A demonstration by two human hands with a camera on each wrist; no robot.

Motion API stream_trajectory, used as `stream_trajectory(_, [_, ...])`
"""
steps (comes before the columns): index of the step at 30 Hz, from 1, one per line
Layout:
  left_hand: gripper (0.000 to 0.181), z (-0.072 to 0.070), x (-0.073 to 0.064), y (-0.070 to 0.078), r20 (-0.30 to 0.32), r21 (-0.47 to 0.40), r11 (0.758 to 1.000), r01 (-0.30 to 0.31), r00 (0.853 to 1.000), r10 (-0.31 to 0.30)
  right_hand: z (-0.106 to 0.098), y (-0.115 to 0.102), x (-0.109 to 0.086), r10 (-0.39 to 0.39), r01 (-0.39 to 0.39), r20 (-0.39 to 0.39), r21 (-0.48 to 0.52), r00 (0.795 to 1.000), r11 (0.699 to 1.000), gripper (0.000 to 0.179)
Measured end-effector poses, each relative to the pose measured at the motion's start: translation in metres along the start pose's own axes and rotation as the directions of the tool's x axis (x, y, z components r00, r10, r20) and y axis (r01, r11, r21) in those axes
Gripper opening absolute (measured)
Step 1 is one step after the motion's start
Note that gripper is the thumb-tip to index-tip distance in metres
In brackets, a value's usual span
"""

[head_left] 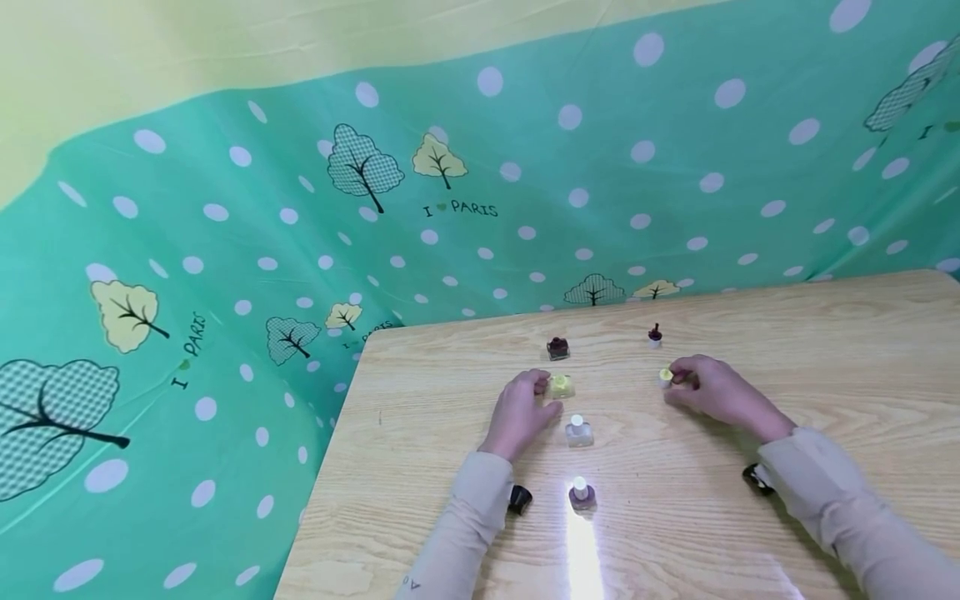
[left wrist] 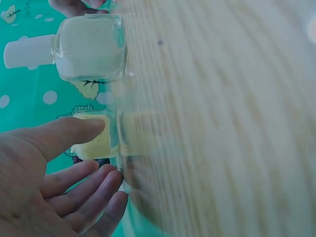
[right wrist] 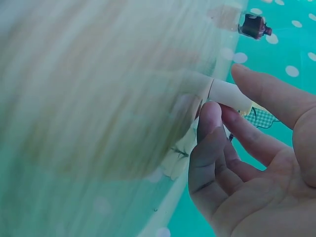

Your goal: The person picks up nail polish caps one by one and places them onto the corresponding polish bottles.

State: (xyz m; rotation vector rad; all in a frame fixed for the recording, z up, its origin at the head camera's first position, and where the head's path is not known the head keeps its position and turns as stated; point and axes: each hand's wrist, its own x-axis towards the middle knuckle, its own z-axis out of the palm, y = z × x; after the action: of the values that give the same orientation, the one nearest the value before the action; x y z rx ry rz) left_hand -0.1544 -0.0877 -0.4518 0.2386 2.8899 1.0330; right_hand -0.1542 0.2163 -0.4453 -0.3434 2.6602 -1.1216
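Clear square glass bottle with white cap [head_left: 579, 433] upright; at its nine o'clock, left hand [head_left: 519, 417] loosely spread, beside yellow glass bottle [head_left: 561, 387], long axis vertical; at that bottle's three o'clock, right hand [head_left: 708, 390] flanks white cylindrical cap [head_left: 665, 379], upright, yellow end up; cannot tell if pinched.

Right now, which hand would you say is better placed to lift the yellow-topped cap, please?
Probably the right hand: its fingers are right at the cap, while the left hand is beside the yellow bottle.

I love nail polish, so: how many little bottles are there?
4: dark red bottle farthest, yellow bottle by the left hand, then pale bottle, and purple bottle nearest. Sleeves may hide more.
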Motion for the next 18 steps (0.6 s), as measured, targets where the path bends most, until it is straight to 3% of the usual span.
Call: stream_trajectory(18, [0.03, 0.0024, 0.0074, 0.0017, 0.002, -0.019, 1.0, -0.011, 1.0, 0.011, 0.0013, -0.0007, 0.0094, -0.039, 0.039, -0.003, -0.034, 0.999, 0.999, 0.025])
